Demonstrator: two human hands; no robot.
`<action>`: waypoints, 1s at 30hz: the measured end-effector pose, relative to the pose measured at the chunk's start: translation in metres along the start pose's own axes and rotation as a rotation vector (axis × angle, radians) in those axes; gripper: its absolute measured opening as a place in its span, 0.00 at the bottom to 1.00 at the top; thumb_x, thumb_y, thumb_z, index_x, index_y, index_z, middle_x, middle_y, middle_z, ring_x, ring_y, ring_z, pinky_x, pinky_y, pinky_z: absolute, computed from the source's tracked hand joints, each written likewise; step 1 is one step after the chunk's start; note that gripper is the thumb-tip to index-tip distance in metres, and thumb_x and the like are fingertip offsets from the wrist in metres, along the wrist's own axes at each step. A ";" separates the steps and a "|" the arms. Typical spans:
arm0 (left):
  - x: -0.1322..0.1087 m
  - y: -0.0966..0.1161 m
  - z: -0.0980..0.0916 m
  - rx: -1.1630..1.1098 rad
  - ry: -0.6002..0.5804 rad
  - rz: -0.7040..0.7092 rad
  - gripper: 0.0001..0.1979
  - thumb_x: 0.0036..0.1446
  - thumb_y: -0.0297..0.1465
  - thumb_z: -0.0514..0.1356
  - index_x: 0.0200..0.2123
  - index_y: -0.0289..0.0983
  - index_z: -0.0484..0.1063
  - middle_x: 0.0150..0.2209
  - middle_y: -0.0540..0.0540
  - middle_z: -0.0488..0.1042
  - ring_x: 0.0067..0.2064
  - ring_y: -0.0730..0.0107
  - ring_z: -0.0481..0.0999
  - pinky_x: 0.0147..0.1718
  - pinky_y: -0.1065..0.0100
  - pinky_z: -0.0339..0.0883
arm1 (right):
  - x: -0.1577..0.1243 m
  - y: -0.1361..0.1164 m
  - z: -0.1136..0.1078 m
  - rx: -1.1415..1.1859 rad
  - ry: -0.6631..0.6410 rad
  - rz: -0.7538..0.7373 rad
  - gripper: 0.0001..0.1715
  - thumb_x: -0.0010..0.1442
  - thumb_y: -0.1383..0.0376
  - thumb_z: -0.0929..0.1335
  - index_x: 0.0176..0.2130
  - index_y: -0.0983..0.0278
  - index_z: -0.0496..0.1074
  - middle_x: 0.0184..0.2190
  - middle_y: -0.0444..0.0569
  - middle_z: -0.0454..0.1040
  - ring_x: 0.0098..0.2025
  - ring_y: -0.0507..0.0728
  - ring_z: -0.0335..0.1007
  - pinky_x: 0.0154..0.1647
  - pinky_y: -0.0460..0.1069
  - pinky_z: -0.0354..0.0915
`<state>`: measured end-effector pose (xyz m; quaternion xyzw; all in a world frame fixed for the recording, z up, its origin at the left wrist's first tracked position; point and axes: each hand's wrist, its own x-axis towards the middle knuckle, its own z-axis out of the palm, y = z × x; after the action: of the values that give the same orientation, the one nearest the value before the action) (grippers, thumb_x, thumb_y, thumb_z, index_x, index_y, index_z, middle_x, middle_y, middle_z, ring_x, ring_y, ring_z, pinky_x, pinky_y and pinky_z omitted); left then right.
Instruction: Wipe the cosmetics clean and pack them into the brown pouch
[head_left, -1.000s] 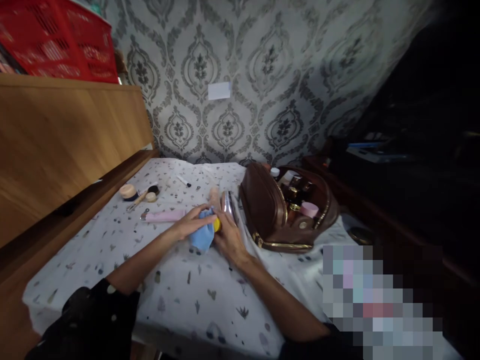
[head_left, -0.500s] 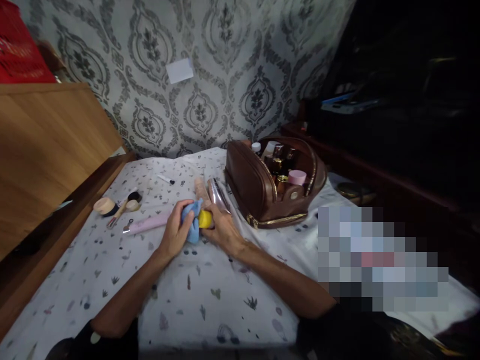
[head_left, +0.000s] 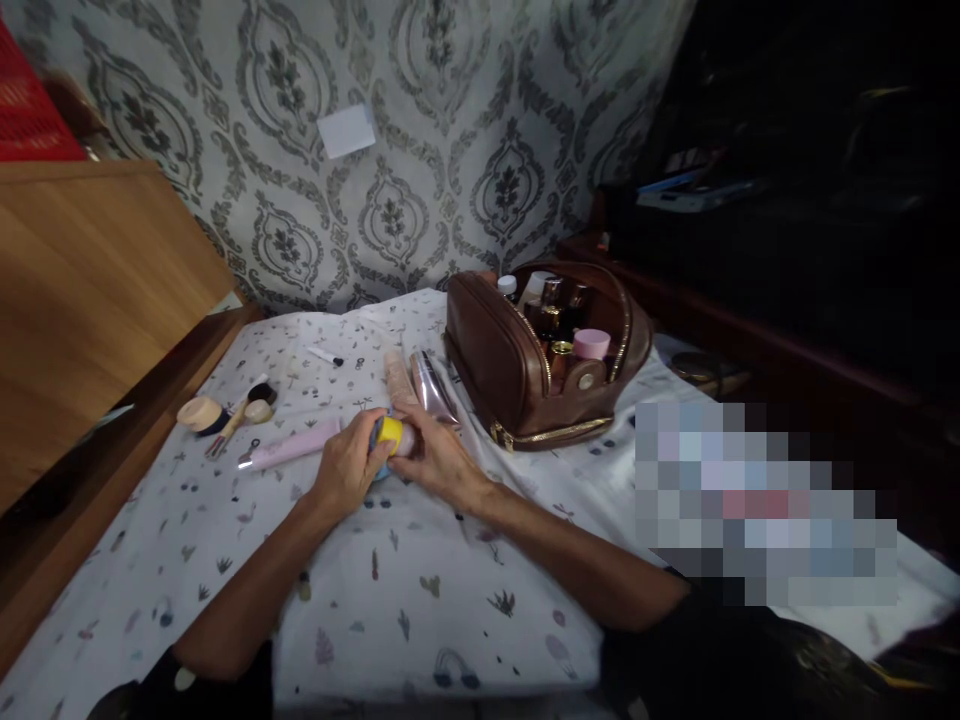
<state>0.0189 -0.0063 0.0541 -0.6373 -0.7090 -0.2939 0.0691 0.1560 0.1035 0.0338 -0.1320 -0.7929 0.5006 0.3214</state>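
Note:
My left hand (head_left: 347, 462) is closed around a blue cloth (head_left: 382, 471), most of it hidden under the fingers, and presses it to a small yellow container (head_left: 389, 433). My right hand (head_left: 444, 457) grips the container's pale end from the other side. What kind of container it is cannot be made out. Just left of my hands lies a pink tube (head_left: 292, 446) with a silvery end. Beyond them, a beige tube (head_left: 397, 374) and a shiny silver-pink tube (head_left: 433, 388) lie side by side on the patterned sheet (head_left: 405, 560).
An open brown leather cosmetic bag (head_left: 495, 350) holds several bottles and a pink-lidded jar (head_left: 592, 344). At left lie a jar with a beige lid (head_left: 201, 413), brushes (head_left: 232, 428) and a small round pot (head_left: 258, 411). A wooden panel (head_left: 97, 300) borders the left side.
The yellow container has turned and shifted slightly left, showing its pale end. The blue cloth is now mostly covered by my left hand. The camera view has shifted a little.

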 end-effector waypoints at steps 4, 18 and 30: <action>0.001 0.003 0.000 -0.005 0.008 -0.144 0.13 0.65 0.42 0.48 0.41 0.41 0.65 0.30 0.49 0.74 0.32 0.62 0.75 0.33 0.66 0.65 | -0.001 0.003 0.003 0.079 0.039 0.090 0.31 0.49 0.66 0.74 0.51 0.62 0.64 0.40 0.46 0.74 0.36 0.55 0.71 0.38 0.49 0.68; 0.001 0.002 -0.003 -0.156 0.074 0.062 0.14 0.66 0.36 0.51 0.52 0.39 0.65 0.46 0.43 0.74 0.48 0.62 0.74 0.49 0.64 0.66 | 0.003 0.011 0.004 0.174 0.021 0.074 0.26 0.48 0.65 0.76 0.47 0.65 0.72 0.34 0.44 0.74 0.35 0.54 0.71 0.37 0.49 0.70; 0.007 0.012 -0.002 -0.269 0.069 -0.228 0.12 0.64 0.40 0.49 0.38 0.41 0.66 0.31 0.51 0.72 0.33 0.67 0.70 0.37 0.67 0.65 | 0.000 0.006 0.004 0.187 -0.016 0.086 0.28 0.48 0.65 0.78 0.48 0.66 0.73 0.35 0.47 0.75 0.35 0.55 0.72 0.38 0.50 0.72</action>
<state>0.0283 -0.0011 0.0626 -0.5458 -0.7280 -0.4139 -0.0264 0.1529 0.1035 0.0268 -0.1313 -0.7388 0.5868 0.3043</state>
